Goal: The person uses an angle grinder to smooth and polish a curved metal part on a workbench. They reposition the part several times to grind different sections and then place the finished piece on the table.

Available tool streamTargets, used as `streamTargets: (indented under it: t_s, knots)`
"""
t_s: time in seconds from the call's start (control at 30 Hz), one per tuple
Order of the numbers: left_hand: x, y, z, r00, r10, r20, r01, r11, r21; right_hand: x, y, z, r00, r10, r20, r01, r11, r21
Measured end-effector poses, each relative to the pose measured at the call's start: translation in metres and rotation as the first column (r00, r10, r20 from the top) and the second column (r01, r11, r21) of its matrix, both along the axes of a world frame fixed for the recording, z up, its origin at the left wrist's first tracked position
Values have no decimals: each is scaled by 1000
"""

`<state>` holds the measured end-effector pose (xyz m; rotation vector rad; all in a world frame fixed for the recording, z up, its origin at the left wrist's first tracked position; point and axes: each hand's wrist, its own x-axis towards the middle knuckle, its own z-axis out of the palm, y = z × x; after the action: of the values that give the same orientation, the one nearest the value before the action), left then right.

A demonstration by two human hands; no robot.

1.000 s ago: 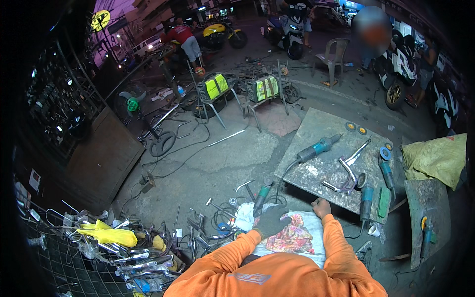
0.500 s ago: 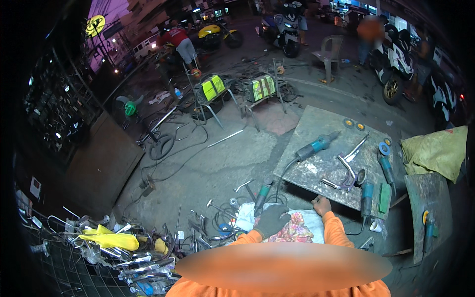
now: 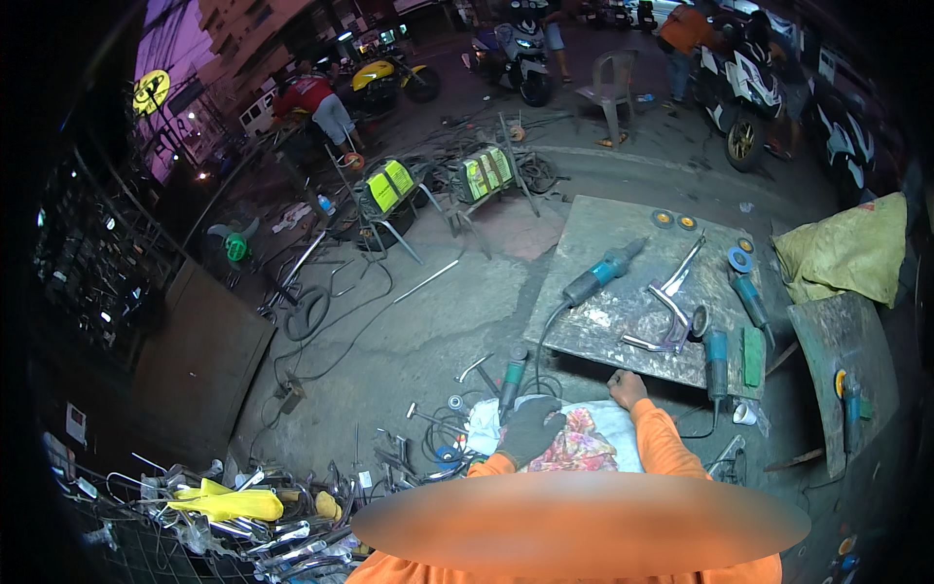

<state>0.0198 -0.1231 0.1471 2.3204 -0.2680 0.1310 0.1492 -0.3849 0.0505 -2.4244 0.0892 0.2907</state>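
My left hand [image 3: 530,435], in a dark grey glove, lies over my lap with its fingers stretched out. Under and beside it are a pink flowered cloth [image 3: 584,443] and a white cloth [image 3: 623,428]. My bare right hand [image 3: 626,388] is closed just off the near edge of a worn low table [image 3: 593,243]; anything inside its fingers is hidden. A teal angle grinder [image 3: 513,375] stands beside my gloved hand. On the table lie a larger teal power tool [image 3: 601,275], a shiny bent metal part [image 3: 671,307], another grinder [image 3: 716,365] and a green block [image 3: 752,356].
Grinding discs [image 3: 739,259] and a further grinder [image 3: 749,299] lie at the table's right. A yellowish sack [image 3: 842,253] and a side board [image 3: 856,341] stand beyond. Metal scraps [image 3: 292,535] pile up at lower left; cables [image 3: 360,336] cross the floor. People and motorcycles [image 3: 744,97] are behind.
The whole view has shifted and tilted slightly, so the background sits further left. Both hands keep nearly the same place and pose.
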Motion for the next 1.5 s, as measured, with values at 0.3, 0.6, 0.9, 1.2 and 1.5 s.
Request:
streamTargets:
  t_s: [0.3,0.6,0.9,1.2,1.5]
  knots:
    - [2,0,4,1000,-6,-12,6,1000,-7,0,2,7,999,-16,-42,17,1000,12]
    - [1,-1,11,997,-9,-78,8,1000,-18,-1,2,9,999,-17,-48,17,1000,-3]
    - [-1,-2,17,991,-30,128,21,997,72,0,2,6,999,-17,-42,16,1000,-10]
    - [1,-2,9,1000,-18,-23,17,999,-31,-1,2,9,998,-22,-57,23,1000,11]
    - [-3,-1,15,999,6,-43,-7,1000,-14,3,0,-1,1000,7,3,-7,1000,-24]
